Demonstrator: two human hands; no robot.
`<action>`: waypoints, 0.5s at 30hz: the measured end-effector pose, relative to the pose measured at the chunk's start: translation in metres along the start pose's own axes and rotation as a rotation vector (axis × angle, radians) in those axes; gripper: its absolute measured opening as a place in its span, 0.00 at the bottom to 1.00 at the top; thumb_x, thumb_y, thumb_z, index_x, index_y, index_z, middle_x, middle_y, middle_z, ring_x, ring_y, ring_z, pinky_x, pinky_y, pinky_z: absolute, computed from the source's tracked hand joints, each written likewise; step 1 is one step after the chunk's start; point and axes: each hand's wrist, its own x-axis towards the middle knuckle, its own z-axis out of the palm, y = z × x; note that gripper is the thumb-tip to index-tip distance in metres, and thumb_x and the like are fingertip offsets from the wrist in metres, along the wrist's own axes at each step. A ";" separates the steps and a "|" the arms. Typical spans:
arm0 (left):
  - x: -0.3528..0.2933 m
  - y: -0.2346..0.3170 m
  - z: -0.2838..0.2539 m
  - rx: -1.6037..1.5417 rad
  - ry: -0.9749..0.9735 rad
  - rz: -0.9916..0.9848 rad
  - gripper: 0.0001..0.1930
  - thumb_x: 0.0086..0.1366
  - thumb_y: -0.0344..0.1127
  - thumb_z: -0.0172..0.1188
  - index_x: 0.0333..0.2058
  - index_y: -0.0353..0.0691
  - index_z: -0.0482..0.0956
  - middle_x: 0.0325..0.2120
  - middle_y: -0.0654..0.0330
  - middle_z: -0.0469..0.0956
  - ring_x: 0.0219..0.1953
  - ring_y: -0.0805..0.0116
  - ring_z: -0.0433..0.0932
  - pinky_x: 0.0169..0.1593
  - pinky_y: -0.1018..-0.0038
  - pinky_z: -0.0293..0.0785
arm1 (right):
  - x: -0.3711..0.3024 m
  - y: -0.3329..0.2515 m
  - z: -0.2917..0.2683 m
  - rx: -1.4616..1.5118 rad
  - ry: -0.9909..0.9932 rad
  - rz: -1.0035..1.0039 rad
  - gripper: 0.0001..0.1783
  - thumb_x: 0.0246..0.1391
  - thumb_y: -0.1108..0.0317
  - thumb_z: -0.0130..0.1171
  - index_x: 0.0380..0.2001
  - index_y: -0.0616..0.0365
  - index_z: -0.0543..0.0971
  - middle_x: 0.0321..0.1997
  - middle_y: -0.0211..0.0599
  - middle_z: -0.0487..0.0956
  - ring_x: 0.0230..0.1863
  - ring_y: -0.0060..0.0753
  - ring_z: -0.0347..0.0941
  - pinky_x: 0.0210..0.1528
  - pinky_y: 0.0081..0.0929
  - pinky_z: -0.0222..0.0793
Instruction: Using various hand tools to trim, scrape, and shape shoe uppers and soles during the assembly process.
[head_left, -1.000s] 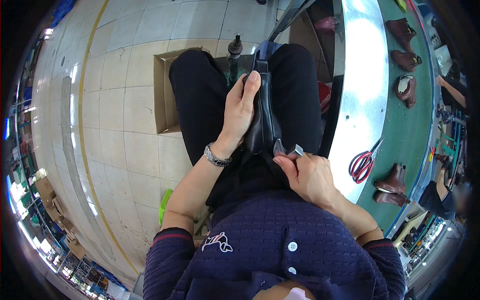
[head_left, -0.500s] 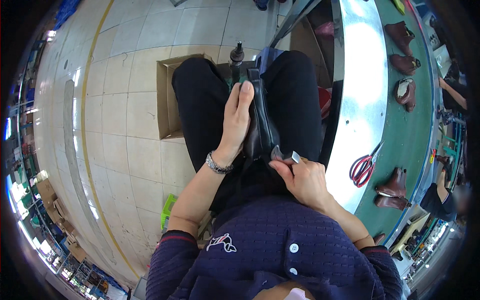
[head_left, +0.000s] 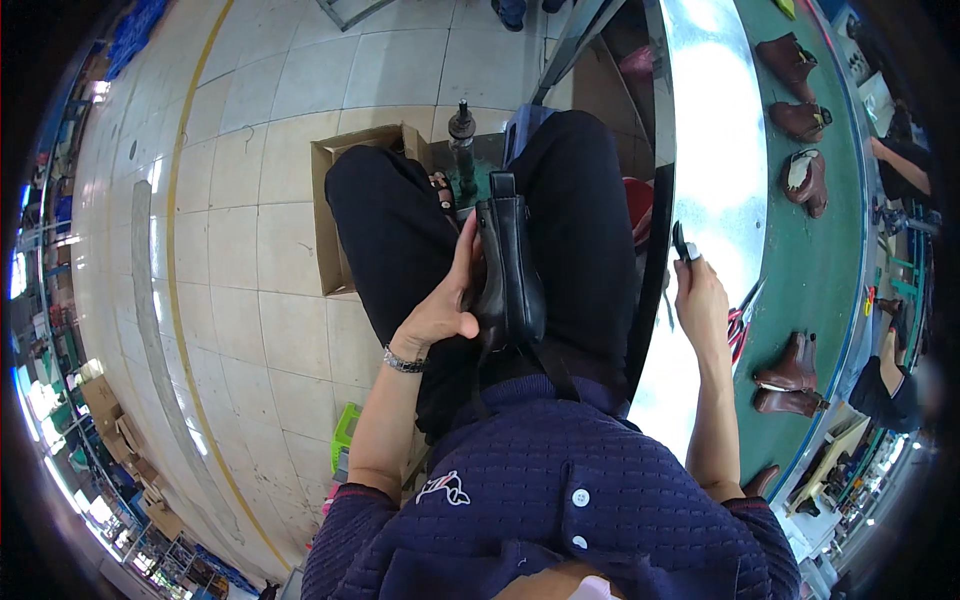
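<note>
A black leather boot [head_left: 515, 275] rests between my thighs, its rounded end toward my waist. My left hand [head_left: 447, 300] lies along its left side, fingers stretched against the leather and thumb apart from it. My right hand [head_left: 703, 290] is away to the right, over the shiny metal ledge [head_left: 715, 130], closed on a small tool [head_left: 681, 240] with a dark, narrow tip and a silvery part by the fingers. The tool's exact kind is unclear. Red-handled scissors [head_left: 741, 325] lie beside my right wrist, partly hidden by it.
Brown boots [head_left: 788, 362] lie on the green belt [head_left: 740, 440] at right, with more farther along. An open cardboard box [head_left: 325, 220] stands past my left knee. Between my knees, a dark upright metal post [head_left: 462, 150] rises. People sit beyond the belt.
My right hand has left the boot with the small tool and swung right, over the metal ledge. My left thumb has come off the boot, and the hand has slid down a little.
</note>
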 end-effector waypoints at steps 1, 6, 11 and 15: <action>0.002 -0.003 0.001 0.008 0.070 0.041 0.75 0.30 0.70 0.74 0.70 0.46 0.34 0.68 0.54 0.46 0.70 0.59 0.47 0.70 0.66 0.44 | 0.008 0.007 0.005 -0.044 0.040 0.012 0.19 0.64 0.64 0.49 0.55 0.62 0.72 0.40 0.57 0.77 0.37 0.51 0.78 0.38 0.44 0.73; 0.023 0.003 0.009 -0.032 0.117 0.012 0.59 0.44 0.73 0.64 0.64 0.45 0.45 0.60 0.45 0.63 0.57 0.60 0.71 0.56 0.68 0.74 | 0.027 0.022 0.007 -0.191 0.067 0.074 0.23 0.63 0.65 0.52 0.60 0.58 0.69 0.51 0.55 0.75 0.48 0.49 0.76 0.43 0.41 0.75; 0.024 0.002 0.017 -0.005 0.141 0.034 0.52 0.47 0.72 0.64 0.60 0.45 0.52 0.55 0.51 0.66 0.57 0.64 0.70 0.57 0.70 0.71 | 0.022 -0.073 -0.034 0.529 0.090 -0.465 0.22 0.57 0.63 0.60 0.54 0.61 0.76 0.57 0.49 0.74 0.58 0.48 0.71 0.55 0.38 0.71; 0.024 0.008 0.027 -0.090 0.173 0.014 0.46 0.51 0.62 0.68 0.59 0.45 0.54 0.50 0.60 0.64 0.54 0.69 0.64 0.60 0.71 0.58 | 0.034 -0.137 -0.020 0.865 -0.343 -0.730 0.22 0.56 0.63 0.61 0.51 0.64 0.76 0.50 0.44 0.78 0.48 0.30 0.74 0.51 0.27 0.68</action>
